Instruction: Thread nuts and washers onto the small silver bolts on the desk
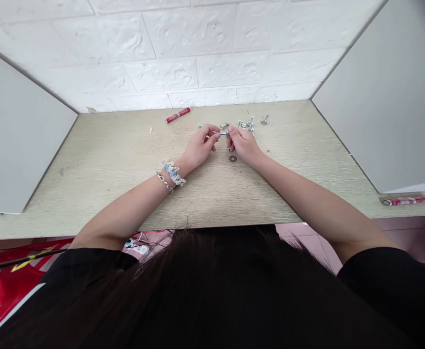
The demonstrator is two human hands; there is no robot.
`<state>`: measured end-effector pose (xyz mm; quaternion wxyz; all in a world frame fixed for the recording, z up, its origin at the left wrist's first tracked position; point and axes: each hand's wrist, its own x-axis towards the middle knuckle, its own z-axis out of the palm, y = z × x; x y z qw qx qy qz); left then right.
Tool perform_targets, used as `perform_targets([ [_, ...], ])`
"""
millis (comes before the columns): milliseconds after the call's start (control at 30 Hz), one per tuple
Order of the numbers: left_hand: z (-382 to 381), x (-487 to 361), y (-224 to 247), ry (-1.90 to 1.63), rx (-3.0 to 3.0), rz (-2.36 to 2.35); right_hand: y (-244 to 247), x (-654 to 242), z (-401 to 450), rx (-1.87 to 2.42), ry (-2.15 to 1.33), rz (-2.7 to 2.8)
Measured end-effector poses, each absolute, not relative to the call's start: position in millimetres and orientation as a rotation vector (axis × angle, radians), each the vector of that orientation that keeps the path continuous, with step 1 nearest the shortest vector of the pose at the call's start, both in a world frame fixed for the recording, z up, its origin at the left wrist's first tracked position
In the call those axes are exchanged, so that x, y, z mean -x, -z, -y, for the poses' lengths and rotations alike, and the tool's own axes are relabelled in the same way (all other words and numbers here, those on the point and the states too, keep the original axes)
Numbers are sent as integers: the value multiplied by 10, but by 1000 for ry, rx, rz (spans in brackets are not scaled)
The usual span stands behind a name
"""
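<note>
My left hand (200, 145) and my right hand (244, 144) meet over the middle of the wooden table (118, 160). Between them is a small silver bolt (223, 133): my left fingers pinch its left end, while my right thumb and fingers close on its right end, where a washer or nut seems to sit. A flat grey washer (233, 158) lies on the table just below my right hand. Several silver bolts (250, 124) are grouped behind my right hand, and another bolt with a washer (265, 119) stands apart to their right.
Near the white brick wall (183, 72) lies a red tube (178, 115). A second red tube (409, 200) is at the right front edge. Grey panels rise on the left (19, 131) and right (387, 97) of the table.
</note>
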<state>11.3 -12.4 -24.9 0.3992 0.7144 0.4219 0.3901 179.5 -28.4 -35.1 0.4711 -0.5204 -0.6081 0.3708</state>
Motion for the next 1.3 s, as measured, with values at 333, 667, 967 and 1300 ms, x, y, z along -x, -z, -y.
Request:
perform_targets([
  [333,117,-118,242,-966,-1804,-1095,309,-1818,227,1252,-1077,1430],
  [667,107,-146,209,-972,-1679,-1110,290,-1819,259,1234,-1072,1450],
  [967,88,-154,213,-977,-1592,-1106,368,-1844,237,1225,-1029,1565],
  [1300,120,-163,185,-965,-1591,-1076,443,-1816,204,1179,-925,1541],
])
